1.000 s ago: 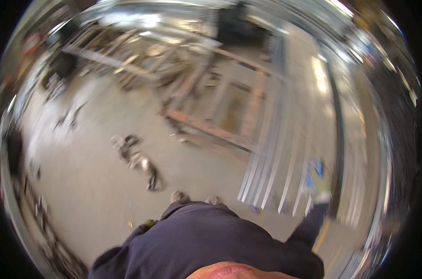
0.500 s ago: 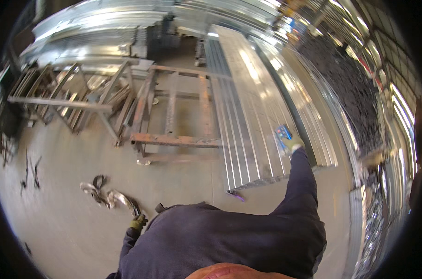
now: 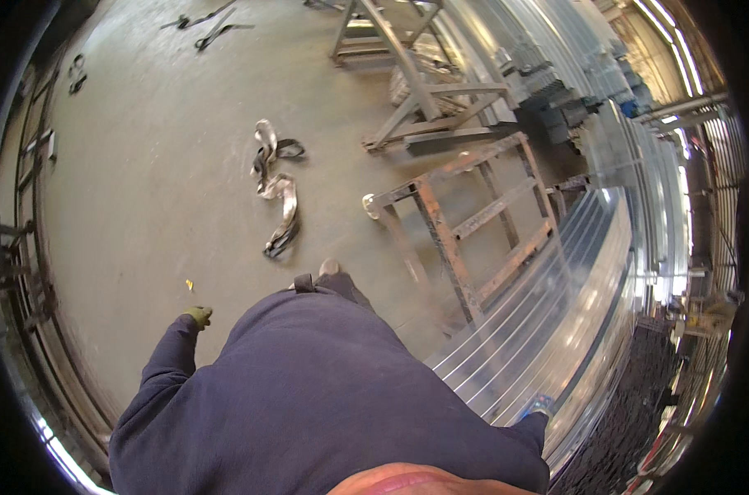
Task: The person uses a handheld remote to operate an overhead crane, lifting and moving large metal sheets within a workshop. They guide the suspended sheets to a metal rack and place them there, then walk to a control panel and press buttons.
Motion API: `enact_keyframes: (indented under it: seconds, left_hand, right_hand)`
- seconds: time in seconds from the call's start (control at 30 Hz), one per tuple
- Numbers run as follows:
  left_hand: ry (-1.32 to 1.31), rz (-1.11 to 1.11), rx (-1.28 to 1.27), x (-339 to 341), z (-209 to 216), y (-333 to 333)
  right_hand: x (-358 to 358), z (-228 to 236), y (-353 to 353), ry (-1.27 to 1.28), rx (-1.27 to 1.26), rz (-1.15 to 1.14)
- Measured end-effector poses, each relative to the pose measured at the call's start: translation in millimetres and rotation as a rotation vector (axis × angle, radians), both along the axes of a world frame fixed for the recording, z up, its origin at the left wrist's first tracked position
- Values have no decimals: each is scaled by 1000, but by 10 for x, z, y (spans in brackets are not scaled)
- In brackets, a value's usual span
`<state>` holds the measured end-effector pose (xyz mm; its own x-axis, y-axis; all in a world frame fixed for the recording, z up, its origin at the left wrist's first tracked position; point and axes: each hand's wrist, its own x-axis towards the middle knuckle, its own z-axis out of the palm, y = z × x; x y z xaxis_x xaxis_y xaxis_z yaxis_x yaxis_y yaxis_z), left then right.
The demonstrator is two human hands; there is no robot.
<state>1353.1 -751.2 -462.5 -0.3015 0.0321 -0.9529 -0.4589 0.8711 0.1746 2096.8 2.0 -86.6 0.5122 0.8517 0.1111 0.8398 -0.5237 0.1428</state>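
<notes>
My left hand (image 3: 199,317), in an olive-yellow glove, hangs out to the left above the concrete floor. It is small in view, and I cannot tell how its fingers lie. A small yellow scrap (image 3: 190,285) is on the floor just beyond it. At the lower right my right hand, mostly hidden by its sleeve and blurred, is closed on a small blue handheld object (image 3: 541,404) with coloured spots. That object is over the long, shiny metal profiles (image 3: 506,371). Ahead of my body a crumpled pale and dark strap (image 3: 277,194) lies on the floor.
A rusty metal frame (image 3: 440,235) stands beside the profiles. Beyond it is a grey trestle stand (image 3: 428,103). Stacked metal sheets (image 3: 539,66) fill the far right. Dark straps (image 3: 214,33) lie on the floor at the far left. A dark stack (image 3: 630,404) is at the right.
The view has swung left, so the profiles and rusty frame now appear lower and further right. My left hand is now farther from the strap. The blue object is still in my right hand.
</notes>
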Motion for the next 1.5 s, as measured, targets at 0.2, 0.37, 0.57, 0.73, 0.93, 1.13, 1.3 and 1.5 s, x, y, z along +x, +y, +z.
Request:
enact_keyframes:
  seconds: [0.2,0.37,0.57,0.73,0.93,1.13,1.3,1.5]
  left_hand:
    - [106,-469,379,-54,96,708]
    - [206,-116,300,-811,613,1801]
    - [369,192,456,-1313,1288,2436]
    - [316,-56,190,-1133,1020,1845]
    - [32,35,46,-1315,497,1233]
    - [68,-146,84,-3199,234,1259]
    - [658,234,214,-5558,853,1858]
    - [789,458,592,-7223,1555,2232]
  right_hand:
    - [-666,121,738,-104,143,152]
    - [-1957,-129,1868,-57,199,437]
    - [-4677,-627,2792,275,175,888]
    - [-7512,-997,2504,523,-52,1153]
    - [-10368,-1281,1319,818,-292,1536]
    - [-12240,-1482,97,923,-564,1521]
    - [-13353,-1527,-514,890,-832,1561]
    - [-14606,-1991,-438,793,-977,1549]
